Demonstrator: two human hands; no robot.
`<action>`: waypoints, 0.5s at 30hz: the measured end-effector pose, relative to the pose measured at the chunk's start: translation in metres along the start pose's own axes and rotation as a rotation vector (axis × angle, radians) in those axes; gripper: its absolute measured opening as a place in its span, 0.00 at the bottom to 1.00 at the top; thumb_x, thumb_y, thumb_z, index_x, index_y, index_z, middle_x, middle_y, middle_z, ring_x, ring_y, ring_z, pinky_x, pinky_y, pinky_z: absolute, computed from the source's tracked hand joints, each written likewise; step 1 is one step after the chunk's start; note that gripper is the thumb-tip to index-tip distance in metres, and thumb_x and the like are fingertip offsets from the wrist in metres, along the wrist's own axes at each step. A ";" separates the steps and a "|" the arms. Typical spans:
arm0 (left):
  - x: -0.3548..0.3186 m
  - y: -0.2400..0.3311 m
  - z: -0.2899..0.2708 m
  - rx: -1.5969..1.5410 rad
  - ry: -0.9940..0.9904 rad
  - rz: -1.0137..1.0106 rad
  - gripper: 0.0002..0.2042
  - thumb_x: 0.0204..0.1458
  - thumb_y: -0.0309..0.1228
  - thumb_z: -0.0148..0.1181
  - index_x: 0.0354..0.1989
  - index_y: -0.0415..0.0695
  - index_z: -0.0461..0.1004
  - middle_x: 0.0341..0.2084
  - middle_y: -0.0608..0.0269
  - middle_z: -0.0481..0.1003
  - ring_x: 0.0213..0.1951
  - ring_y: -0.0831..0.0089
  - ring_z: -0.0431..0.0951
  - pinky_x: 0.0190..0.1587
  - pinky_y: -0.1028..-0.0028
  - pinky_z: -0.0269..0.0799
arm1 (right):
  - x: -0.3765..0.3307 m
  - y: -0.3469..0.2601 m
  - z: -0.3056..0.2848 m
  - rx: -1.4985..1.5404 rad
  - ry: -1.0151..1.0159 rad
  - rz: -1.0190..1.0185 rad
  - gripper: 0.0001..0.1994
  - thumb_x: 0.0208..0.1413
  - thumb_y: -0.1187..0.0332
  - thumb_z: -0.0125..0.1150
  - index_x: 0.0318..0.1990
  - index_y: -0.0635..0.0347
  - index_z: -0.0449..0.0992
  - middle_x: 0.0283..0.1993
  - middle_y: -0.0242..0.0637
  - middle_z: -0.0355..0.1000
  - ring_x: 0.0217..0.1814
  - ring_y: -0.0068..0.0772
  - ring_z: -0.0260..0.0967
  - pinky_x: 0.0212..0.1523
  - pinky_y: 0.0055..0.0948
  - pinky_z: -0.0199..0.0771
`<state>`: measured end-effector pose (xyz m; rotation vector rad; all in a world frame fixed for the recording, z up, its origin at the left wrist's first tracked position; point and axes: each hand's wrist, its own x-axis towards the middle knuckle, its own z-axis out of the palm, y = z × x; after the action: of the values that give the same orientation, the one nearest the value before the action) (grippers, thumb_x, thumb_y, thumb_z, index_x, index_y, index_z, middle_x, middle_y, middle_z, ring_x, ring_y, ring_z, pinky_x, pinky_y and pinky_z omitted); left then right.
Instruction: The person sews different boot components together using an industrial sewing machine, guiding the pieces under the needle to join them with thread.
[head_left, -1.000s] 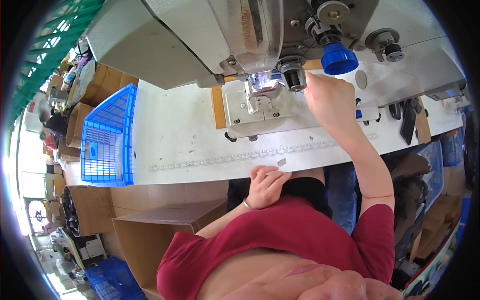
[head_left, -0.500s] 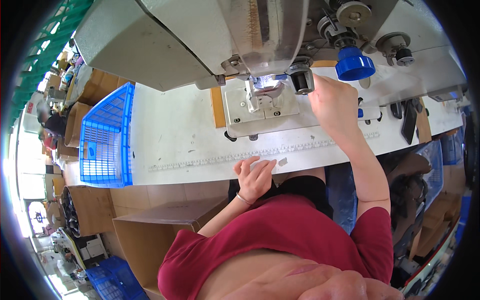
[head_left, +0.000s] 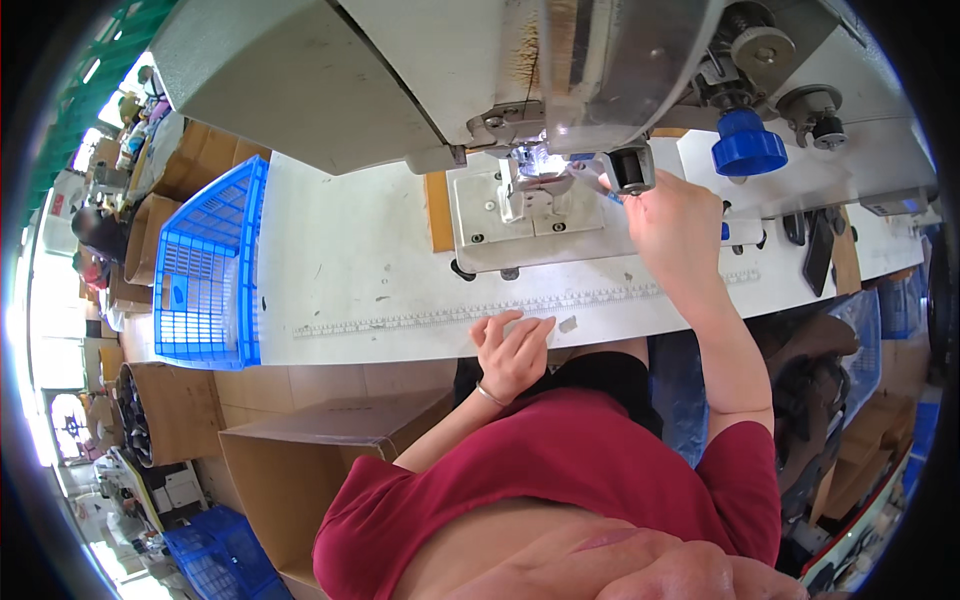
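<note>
In front of me stands a sewing machine (head_left: 400, 80) with a lit needle area and a metal presser foot (head_left: 513, 200) over its plate. My right hand (head_left: 676, 225) is raised just right of the needle area, behind a black knob. Its fingers are closed on a slim bluish tool (head_left: 613, 197), mostly hidden, that points toward the light. My left hand (head_left: 512, 355) rests at the table's front edge, fingers loosely bent and apart, with nothing in it. Close to its fingertips are a printed ruler strip (head_left: 430, 320) and a small grey patch (head_left: 568, 325) on the tabletop.
A blue plastic basket (head_left: 210, 270) stands at the table's left end. To the right lie a dark phone-like slab (head_left: 817, 252) and a blue tension knob (head_left: 748, 145) juts from the machine. A cardboard box (head_left: 330, 440) sits below the table at left.
The view has shifted slightly, so the machine head appears farther right. My right hand has drawn a little down and right, and the slim bluish tool now shows. My left hand stays put.
</note>
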<state>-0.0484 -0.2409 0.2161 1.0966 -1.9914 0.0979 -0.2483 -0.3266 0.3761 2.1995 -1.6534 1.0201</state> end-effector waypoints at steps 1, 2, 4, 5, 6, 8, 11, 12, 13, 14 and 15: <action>0.000 0.000 0.000 -0.001 0.002 -0.001 0.15 0.35 0.20 0.58 0.33 0.51 0.80 0.27 0.73 0.75 0.38 0.70 0.72 0.47 0.67 0.55 | -0.001 0.000 -0.001 0.019 0.003 -0.002 0.07 0.49 0.69 0.60 0.37 0.50 0.78 0.23 0.31 0.74 0.21 0.34 0.71 0.20 0.31 0.65; 0.001 0.000 0.001 -0.001 0.006 0.002 0.15 0.35 0.20 0.58 0.33 0.51 0.80 0.27 0.74 0.75 0.38 0.70 0.72 0.48 0.67 0.55 | -0.002 -0.001 -0.001 0.039 0.006 -0.004 0.07 0.49 0.69 0.60 0.37 0.50 0.78 0.23 0.30 0.74 0.21 0.34 0.71 0.20 0.31 0.66; 0.000 0.000 0.000 -0.002 0.005 0.004 0.15 0.35 0.20 0.58 0.33 0.51 0.80 0.27 0.74 0.75 0.38 0.71 0.72 0.48 0.66 0.55 | -0.003 -0.001 0.000 0.012 -0.002 -0.001 0.06 0.50 0.69 0.61 0.37 0.51 0.78 0.23 0.31 0.74 0.21 0.34 0.71 0.20 0.30 0.65; -0.001 -0.001 0.000 0.011 -0.012 0.010 0.15 0.36 0.22 0.58 0.35 0.51 0.79 0.29 0.74 0.75 0.39 0.71 0.72 0.48 0.67 0.56 | -0.003 0.000 0.000 -0.015 -0.009 0.001 0.06 0.50 0.69 0.61 0.36 0.51 0.77 0.23 0.31 0.74 0.21 0.34 0.71 0.20 0.30 0.65; -0.002 -0.002 -0.001 0.027 -0.028 0.017 0.15 0.37 0.24 0.59 0.36 0.51 0.79 0.30 0.75 0.75 0.40 0.72 0.72 0.49 0.67 0.57 | -0.003 0.000 0.001 -0.014 -0.009 0.000 0.06 0.50 0.69 0.61 0.36 0.51 0.77 0.23 0.31 0.74 0.21 0.34 0.71 0.20 0.30 0.65; -0.002 -0.002 -0.002 0.028 -0.027 0.018 0.15 0.37 0.24 0.59 0.36 0.51 0.79 0.30 0.75 0.75 0.40 0.72 0.72 0.49 0.67 0.57 | -0.002 0.000 0.003 -0.042 0.022 -0.001 0.04 0.51 0.68 0.61 0.35 0.52 0.77 0.22 0.31 0.74 0.20 0.35 0.71 0.20 0.31 0.65; 0.000 0.000 -0.001 0.011 -0.010 0.008 0.14 0.36 0.22 0.58 0.34 0.51 0.79 0.28 0.74 0.75 0.39 0.71 0.72 0.48 0.67 0.56 | -0.004 -0.002 0.001 -0.015 0.002 0.012 0.04 0.51 0.67 0.61 0.34 0.52 0.77 0.22 0.32 0.73 0.20 0.36 0.71 0.20 0.31 0.65; 0.000 0.000 0.000 -0.004 0.004 0.000 0.14 0.35 0.20 0.58 0.32 0.51 0.80 0.27 0.74 0.75 0.38 0.71 0.72 0.48 0.66 0.55 | -0.004 -0.002 0.001 -0.016 0.002 0.013 0.04 0.51 0.67 0.61 0.34 0.52 0.77 0.22 0.32 0.73 0.20 0.36 0.71 0.20 0.31 0.65; 0.000 0.000 0.000 -0.006 0.004 0.000 0.14 0.35 0.20 0.58 0.32 0.51 0.80 0.27 0.74 0.75 0.38 0.71 0.72 0.48 0.66 0.55 | -0.003 -0.002 0.000 -0.027 -0.014 0.015 0.04 0.51 0.67 0.61 0.34 0.52 0.77 0.22 0.33 0.73 0.20 0.37 0.71 0.20 0.31 0.65; 0.001 0.000 0.000 -0.006 0.006 0.001 0.14 0.35 0.20 0.58 0.32 0.51 0.80 0.27 0.74 0.75 0.38 0.71 0.72 0.48 0.66 0.55 | -0.002 -0.002 -0.001 -0.038 -0.031 0.017 0.04 0.51 0.66 0.61 0.35 0.52 0.77 0.22 0.33 0.73 0.21 0.37 0.71 0.20 0.32 0.65; 0.001 0.000 0.000 -0.004 0.009 0.001 0.14 0.35 0.20 0.58 0.32 0.51 0.80 0.27 0.74 0.75 0.38 0.71 0.72 0.48 0.66 0.55 | -0.003 -0.002 0.001 -0.037 -0.031 0.016 0.04 0.51 0.66 0.61 0.35 0.52 0.77 0.22 0.33 0.73 0.21 0.37 0.71 0.20 0.32 0.65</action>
<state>-0.0483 -0.2414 0.2167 1.0910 -1.9829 0.0997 -0.2463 -0.3242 0.3747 2.1931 -1.6915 0.9560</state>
